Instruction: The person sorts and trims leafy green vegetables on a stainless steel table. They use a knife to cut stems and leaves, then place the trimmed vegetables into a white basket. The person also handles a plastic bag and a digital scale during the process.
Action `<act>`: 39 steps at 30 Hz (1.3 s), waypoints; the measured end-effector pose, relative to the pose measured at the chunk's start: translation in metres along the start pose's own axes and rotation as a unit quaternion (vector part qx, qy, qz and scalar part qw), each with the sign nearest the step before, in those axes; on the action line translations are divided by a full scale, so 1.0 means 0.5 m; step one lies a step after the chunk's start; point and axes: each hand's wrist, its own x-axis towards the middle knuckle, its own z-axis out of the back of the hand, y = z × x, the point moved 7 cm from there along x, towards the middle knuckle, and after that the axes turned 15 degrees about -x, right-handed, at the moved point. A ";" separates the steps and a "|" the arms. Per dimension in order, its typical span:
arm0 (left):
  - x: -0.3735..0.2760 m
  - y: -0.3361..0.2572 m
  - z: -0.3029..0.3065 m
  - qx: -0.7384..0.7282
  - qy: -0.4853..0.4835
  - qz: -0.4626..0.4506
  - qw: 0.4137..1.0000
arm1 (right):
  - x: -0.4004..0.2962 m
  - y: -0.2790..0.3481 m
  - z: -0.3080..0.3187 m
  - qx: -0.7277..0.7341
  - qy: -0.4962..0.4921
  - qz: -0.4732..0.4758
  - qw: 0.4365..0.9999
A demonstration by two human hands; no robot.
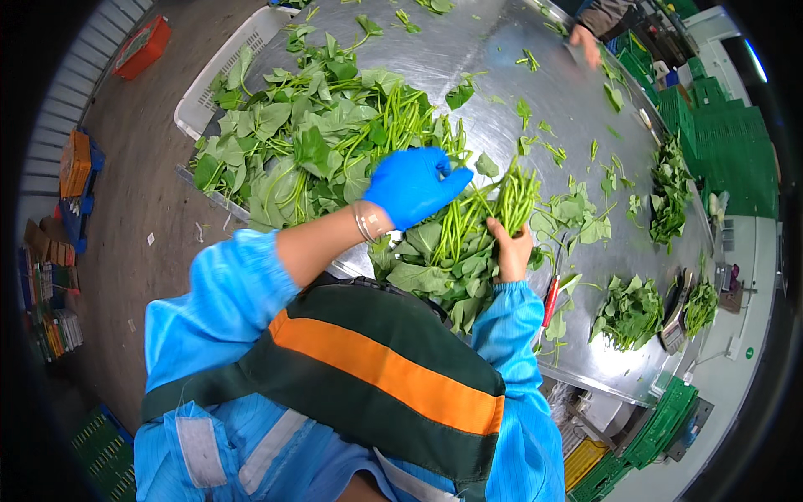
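My right hand (513, 251), bare, grips a bunch of long green stems (517, 194). Broad green leaves (433, 273) spread below and left of it, close to my apron. My left hand (414, 188), in a blue glove, is over the stems at the right side of a large heap of leafy greens (301, 132). Its fingers are bent and partly hidden, so whether it pinches a stem does not show. A knife with a red handle (551, 301) lies on the metal table (564, 100), just right of my right sleeve.
A white plastic basket (194, 106) is under the heap's left side. Leafy bunches (630, 314) lie at the right beside a scale (677, 320). Another person's hand (586, 45) is at the far edge. Green crates (731, 135) stand beyond the table; loose leaves and stems are scattered.
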 end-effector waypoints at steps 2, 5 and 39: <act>0.011 0.090 -0.044 0.066 -0.020 0.023 0.997 | -0.020 0.014 0.000 0.036 0.010 0.034 0.999; 0.028 0.056 -0.071 0.138 -0.023 -0.021 0.990 | -0.037 0.002 0.013 0.060 0.031 0.065 0.996; -0.037 0.066 -0.139 -0.470 0.159 0.089 0.864 | -0.180 0.160 -0.050 -0.195 0.040 0.298 0.934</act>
